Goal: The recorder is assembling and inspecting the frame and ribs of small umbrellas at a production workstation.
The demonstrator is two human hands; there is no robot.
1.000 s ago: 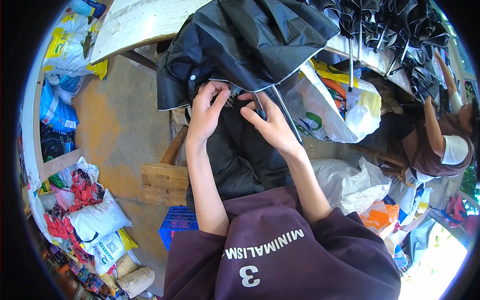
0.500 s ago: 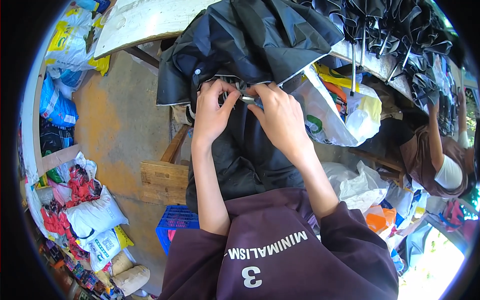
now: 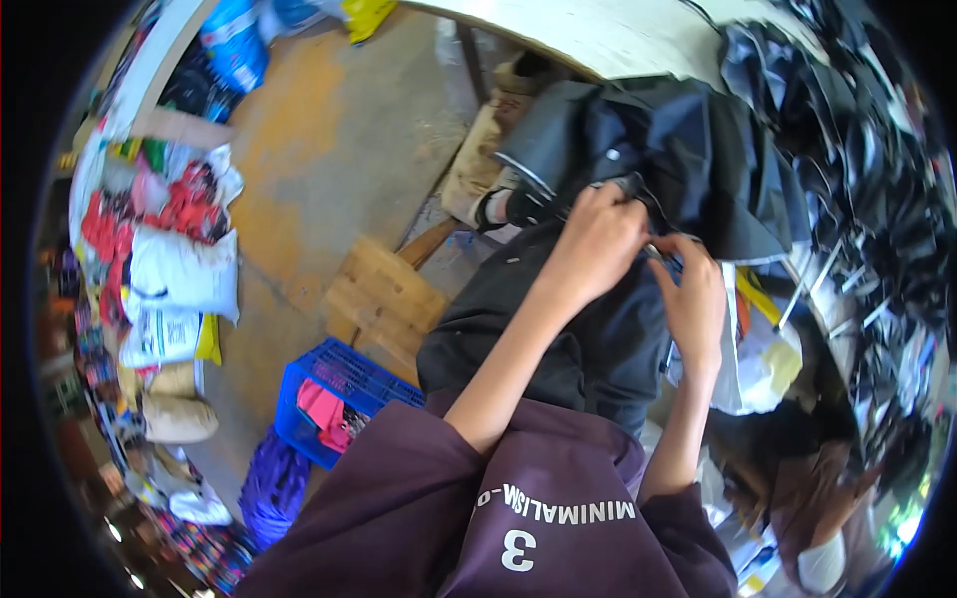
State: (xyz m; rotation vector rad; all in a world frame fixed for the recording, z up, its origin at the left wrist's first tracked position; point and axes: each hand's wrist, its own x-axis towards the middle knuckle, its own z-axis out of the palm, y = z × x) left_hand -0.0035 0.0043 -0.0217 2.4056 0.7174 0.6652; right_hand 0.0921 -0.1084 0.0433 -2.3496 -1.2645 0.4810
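A black umbrella (image 3: 688, 149) with thin white edging and a pale round snap lies gathered over my knees, spread toward the table. My left hand (image 3: 601, 239) is closed on its dark folds at the near side, fingertips partly buried in the cloth. Just right of it, my right hand (image 3: 691, 294) has thumb and forefinger bent together beside the left fingers. What sits in that pinch is too small and blurred to name. Behind the right fingers shows a bit of blue.
A white-topped table (image 3: 598, 35) stands ahead. Several black umbrellas with metal shafts (image 3: 847, 159) crowd the right side. A wooden stool (image 3: 384, 304) and a blue crate (image 3: 319, 389) stand left of my legs. Filled bags (image 3: 184, 269) line the left wall. A co-worker (image 3: 817, 498) sits at lower right.
The view has swung right, so the scene shifts and tilts. Both hands stay at the umbrella's near edge; the small pale piece seen between them earlier no longer shows.
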